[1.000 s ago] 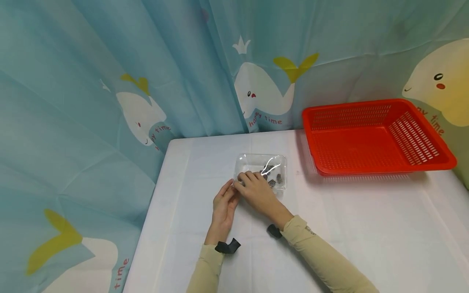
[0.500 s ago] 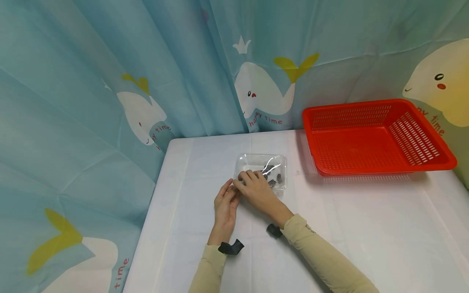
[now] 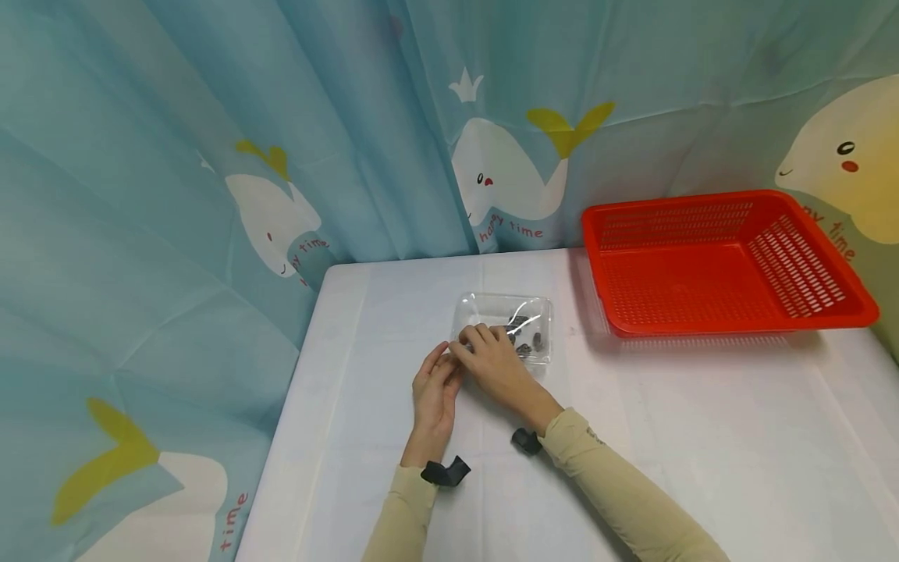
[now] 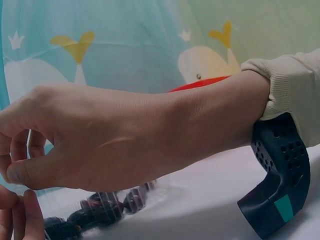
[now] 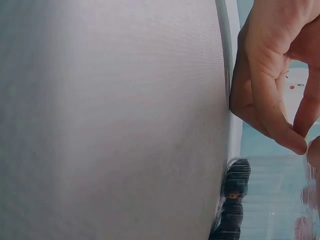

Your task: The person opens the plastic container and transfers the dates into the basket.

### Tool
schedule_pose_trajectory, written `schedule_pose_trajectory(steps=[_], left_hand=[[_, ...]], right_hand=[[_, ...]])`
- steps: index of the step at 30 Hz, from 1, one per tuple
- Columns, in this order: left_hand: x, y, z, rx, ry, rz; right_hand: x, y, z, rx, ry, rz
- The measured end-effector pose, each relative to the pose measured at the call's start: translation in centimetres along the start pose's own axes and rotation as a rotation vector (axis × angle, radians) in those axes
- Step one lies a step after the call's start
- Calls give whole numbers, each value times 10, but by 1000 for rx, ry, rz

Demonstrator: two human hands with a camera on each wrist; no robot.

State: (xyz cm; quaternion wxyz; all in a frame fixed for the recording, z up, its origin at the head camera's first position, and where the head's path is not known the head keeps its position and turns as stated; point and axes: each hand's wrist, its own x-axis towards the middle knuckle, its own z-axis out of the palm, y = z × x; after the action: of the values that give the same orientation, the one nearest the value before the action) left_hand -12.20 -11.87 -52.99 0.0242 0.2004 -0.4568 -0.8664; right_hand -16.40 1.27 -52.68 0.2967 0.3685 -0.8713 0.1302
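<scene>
Little has moved since the earlier frames: both hands have stayed at the near left corner of the clear plastic box [image 3: 504, 328] on the bench [image 3: 702, 437]. The right hand [image 3: 492, 367] curls its grip over that corner; the left hand [image 3: 434, 390] pinches its edge. A hard pull could, I judge, jolt the box and scatter the dark pieces [image 3: 523, 341]. One box, one red basket [image 3: 723, 261], several pieces, too small to count.
</scene>
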Motion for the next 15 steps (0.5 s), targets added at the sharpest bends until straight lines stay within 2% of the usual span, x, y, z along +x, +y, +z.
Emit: schedule_pose_trajectory(steps=[5,10,15], left_hand=[[-1,1,0,-12,-2,2],[-1,-2,-2,7,2,-13],[-1,-5,-4,23,-9,-7]], right_hand=[[2,-1,0,12,23,14],[11,-1,-9,79,52,88],[15,-1,-14,109,36,127]])
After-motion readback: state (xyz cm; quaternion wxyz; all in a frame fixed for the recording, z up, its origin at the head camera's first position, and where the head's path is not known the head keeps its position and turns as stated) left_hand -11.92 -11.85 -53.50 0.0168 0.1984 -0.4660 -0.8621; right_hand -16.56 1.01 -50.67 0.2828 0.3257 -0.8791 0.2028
